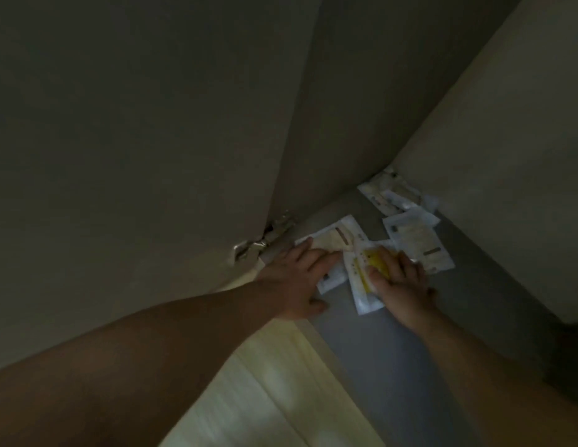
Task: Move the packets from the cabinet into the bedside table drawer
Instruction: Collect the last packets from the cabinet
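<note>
Grip advice: left hand [294,279] spread flat on beige packet [329,241], right hand [400,282] pressing yellow packet [361,285]. I'd slide both together, then pinch the stack's edge.

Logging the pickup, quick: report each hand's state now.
Left hand: open, flat on a pale packet.
Right hand: on the yellow-printed packet; grip cannot be told.

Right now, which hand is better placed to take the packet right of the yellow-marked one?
Right. The right hand lies beside that packet; the left hand rests on a beige packet, across the yellow-marked packet.
</note>
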The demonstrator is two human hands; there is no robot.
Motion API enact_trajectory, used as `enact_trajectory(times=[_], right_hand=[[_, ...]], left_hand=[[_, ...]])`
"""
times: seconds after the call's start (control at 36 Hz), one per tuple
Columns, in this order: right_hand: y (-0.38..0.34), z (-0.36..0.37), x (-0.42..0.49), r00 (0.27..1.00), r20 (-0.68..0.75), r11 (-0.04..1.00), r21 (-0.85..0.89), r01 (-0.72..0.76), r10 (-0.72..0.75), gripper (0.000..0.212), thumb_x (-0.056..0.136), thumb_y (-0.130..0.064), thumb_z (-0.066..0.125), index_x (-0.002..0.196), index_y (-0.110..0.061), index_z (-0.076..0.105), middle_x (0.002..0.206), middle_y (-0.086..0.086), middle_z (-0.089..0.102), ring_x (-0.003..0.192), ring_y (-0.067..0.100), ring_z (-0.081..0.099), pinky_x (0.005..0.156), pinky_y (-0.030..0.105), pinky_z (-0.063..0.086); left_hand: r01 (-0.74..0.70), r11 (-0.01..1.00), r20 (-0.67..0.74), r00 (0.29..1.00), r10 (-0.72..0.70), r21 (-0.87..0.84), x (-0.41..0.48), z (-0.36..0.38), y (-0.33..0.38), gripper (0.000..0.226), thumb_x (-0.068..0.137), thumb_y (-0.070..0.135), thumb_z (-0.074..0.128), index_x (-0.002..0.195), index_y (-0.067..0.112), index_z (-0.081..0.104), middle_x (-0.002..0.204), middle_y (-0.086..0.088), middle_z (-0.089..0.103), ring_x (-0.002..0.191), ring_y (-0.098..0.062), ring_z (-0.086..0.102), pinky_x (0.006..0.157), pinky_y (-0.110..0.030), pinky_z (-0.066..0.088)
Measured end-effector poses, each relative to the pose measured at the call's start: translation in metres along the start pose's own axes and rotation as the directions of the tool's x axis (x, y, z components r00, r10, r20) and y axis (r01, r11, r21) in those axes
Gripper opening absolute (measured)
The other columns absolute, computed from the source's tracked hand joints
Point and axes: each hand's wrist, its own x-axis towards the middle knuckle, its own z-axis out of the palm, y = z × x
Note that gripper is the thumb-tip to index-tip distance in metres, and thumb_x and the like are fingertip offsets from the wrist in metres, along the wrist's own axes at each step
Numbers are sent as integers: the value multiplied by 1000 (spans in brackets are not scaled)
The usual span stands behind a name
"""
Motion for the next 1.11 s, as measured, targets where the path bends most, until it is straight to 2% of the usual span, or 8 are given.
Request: enact_trajectory(times=[0.14, 0.22, 0.31, 0.36, 0.44, 0.56, 0.64, 1.11], right_hand=[[5, 28, -40, 998, -60, 1000, 18, -21, 22, 57, 94, -57, 31, 145, -48, 8, 159, -6, 2, 145, 21, -4, 114, 50, 4], [5, 46, -69, 995, -99, 1000, -9, -1, 0, 56, 93, -59, 29, 144, -50, 7, 158, -10, 2, 145, 17, -6, 115, 46, 1], [1, 61, -94, 993, -112, 1000, 3, 19, -19, 69, 78, -75, 10, 143, -53, 6, 157, -13, 0, 145, 15, -9, 115, 44, -1], [2, 65, -100, 989, -147, 1000, 2, 20, -19, 89, 58, -76, -5, 143, -52, 9, 156, -13, 5, 144, 15, -5, 115, 43, 0], [4, 53, -99, 967, -254, 994, 105, 33, -5, 92, 59, -73, 1, 144, -44, 21, 152, -10, 22, 142, 14, 11, 115, 40, 4], [3, 24, -86, 903, -430, 977, 196, 83, 10, 63, 87, -58, 29, 143, -31, 34, 151, 1, 29, 138, 22, 24, 111, 35, 13], [4, 5, -62, 906, -424, 982, 178, 61, 21, 51, 96, -36, 44, 145, -26, 32, 154, 6, 22, 140, 27, 21, 112, 39, 17], [-14, -52, 61, 957, -287, 992, -125, -5, -32, 59, 94, -31, 45, 148, -22, 23, 156, 12, 13, 139, 40, 20, 112, 51, 24]], left_hand=[[-54, 992, 17, 998, 52, 112, -23, 15, 9, 80, 89, 61, 38, 149, 34, -7, 156, 2, 9, 145, -27, -5, 115, -43, -7], [-70, 987, -38, 996, 76, 144, -44, 29, 12, 81, 73, 68, 35, 145, 32, 25, 136, 0, 45, 131, -33, 35, 107, -58, 25], [-66, 987, -192, 977, 95, 149, -55, 43, 12, 76, 62, 68, 37, 130, 35, 40, 120, 2, 45, 114, -26, 42, 89, -61, 45], [-74, 980, -210, 971, 113, 185, -58, 44, 12, 82, 53, 66, 50, 128, 36, 40, 121, 1, 42, 113, -26, 41, 90, -61, 43], [-45, 981, -135, 988, 71, 191, -56, 39, 17, 91, 48, 61, 65, 131, 34, 39, 133, -4, 42, 124, -32, 40, 106, -56, 23], [-32, 985, -8, 999, 34, 167, -44, 27, 21, 80, 84, 54, 52, 149, 37, 8, 158, 0, -7, 145, -29, -12, 113, -50, -10], [-37, 986, 31, 999, 32, 165, -29, 25, 18, 81, 86, 59, 47, 149, 37, 2, 158, -1, -17, 144, -29, -17, 115, -46, -9], [-79, 953, 92, 994, 54, 294, -3, 30, 6, 108, 77, 72, 52, 145, 34, -22, 152, -7, -33, 139, -33, -28, 112, -46, -16]])
